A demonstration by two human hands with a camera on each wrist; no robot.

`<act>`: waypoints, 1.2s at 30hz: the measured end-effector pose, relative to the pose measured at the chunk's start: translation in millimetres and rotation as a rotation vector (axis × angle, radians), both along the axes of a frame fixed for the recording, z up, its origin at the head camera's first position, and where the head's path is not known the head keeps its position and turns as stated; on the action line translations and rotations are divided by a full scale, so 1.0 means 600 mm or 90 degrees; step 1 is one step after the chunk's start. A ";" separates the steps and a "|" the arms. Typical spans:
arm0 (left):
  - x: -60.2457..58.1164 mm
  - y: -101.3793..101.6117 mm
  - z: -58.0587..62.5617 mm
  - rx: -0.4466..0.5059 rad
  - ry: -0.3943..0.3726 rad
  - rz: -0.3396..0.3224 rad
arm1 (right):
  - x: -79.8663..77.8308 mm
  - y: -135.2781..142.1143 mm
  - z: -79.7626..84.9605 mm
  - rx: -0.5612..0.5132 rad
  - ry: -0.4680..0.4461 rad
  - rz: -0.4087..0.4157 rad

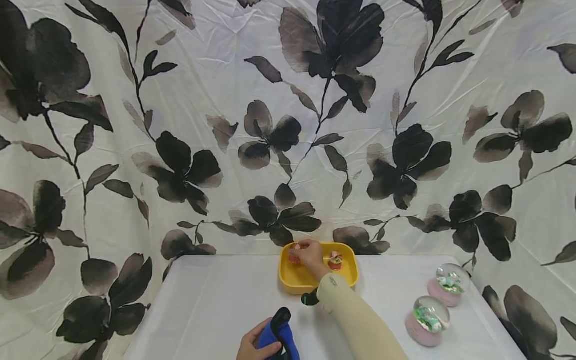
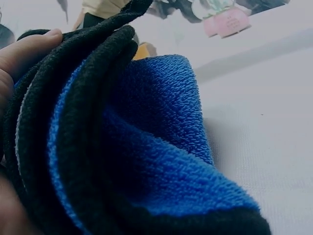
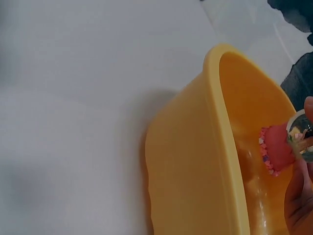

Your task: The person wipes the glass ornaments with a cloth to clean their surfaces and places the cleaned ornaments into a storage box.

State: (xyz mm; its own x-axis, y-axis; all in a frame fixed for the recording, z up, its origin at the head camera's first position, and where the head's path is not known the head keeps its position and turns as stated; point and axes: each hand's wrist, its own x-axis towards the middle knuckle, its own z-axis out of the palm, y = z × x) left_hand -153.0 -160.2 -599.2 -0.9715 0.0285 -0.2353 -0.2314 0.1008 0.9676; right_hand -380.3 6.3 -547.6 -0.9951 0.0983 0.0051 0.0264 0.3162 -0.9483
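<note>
In the head view my right hand (image 1: 313, 256) reaches into the yellow tray (image 1: 294, 289) and pinches a small snow globe (image 1: 294, 255) near its left end. Up close in the right wrist view, this snow globe (image 3: 278, 149) has a red base edged with tiny coloured pieces, and fingers cover part of its clear dome. A second small red-based globe (image 1: 335, 262) sits in the tray's right part. My left hand (image 1: 255, 344) grips a folded blue towel (image 1: 290, 345) with black edging, low in front of the tray. Its thick terry folds (image 2: 161, 93) fill much of the left wrist view.
Two larger snow globes with pink bases, a nearer one (image 1: 427, 322) and a farther one (image 1: 447, 286), stand on the right of the white table (image 1: 211, 305). A floral curtain (image 1: 216, 90) hangs behind the table's back edge, close to the tray.
</note>
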 end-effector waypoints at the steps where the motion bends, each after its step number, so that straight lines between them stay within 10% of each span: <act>1: 0.000 0.000 0.000 -0.005 -0.003 0.000 | 0.001 -0.001 -0.001 -0.001 -0.002 -0.002; 36: 0.009 0.000 -0.006 0.031 0.017 0.015 | 0.001 0.001 -0.044 -0.026 -0.039 0.036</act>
State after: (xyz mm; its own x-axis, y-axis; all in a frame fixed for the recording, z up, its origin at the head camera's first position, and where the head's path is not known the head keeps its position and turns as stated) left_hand -147.5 -159.9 -602.8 -0.9780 0.0165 -0.2078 -0.2068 0.0485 0.9772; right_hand -380.0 6.8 -573.9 -0.9974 0.0410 -0.0585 0.0677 0.2798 -0.9577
